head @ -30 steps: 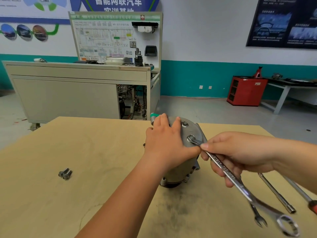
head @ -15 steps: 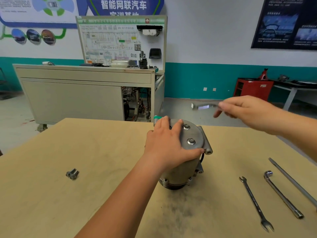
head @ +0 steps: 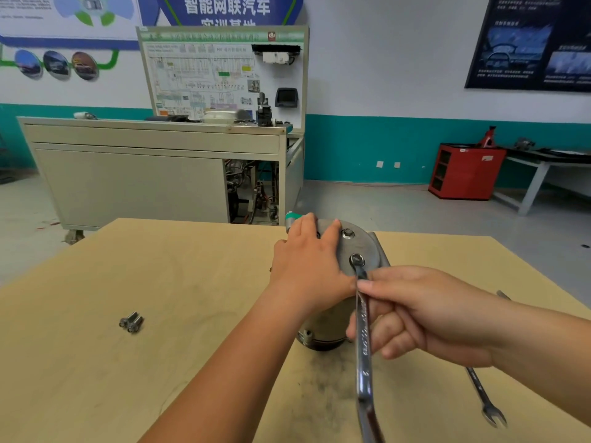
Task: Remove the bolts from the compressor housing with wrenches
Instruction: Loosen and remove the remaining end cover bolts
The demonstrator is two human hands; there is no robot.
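step: loosening the bolt (head: 357, 260) on top of the housing (head: 367, 247), by the look of it
how: keep the wrench (head: 364, 372) ring fully down and flat on the head; swing the handle level with the top plate; brace hard, since the housing probably just stands loose on the worktop (head: 160, 282) and could twist or tip
left hand (head: 307, 266): laid flat over the housing top, fingers (head: 332, 228) straight and pressing, gripping nothing
right hand (head: 415, 314): fingers (head: 393, 350) curled round the wrench shaft, gripping it mid-length
bolt vs fingers: inside the ring, just beyond the right fingertips, just beside the left thumb, touched by neither hand
housing: upright mid-worktop, under the left palm
far bolt (head: 347, 233): seated, near the left fingertips
loose bolts (head: 131, 321): well apart, to the left
spare wrench (head: 486, 401): on the worktop under the right forearm
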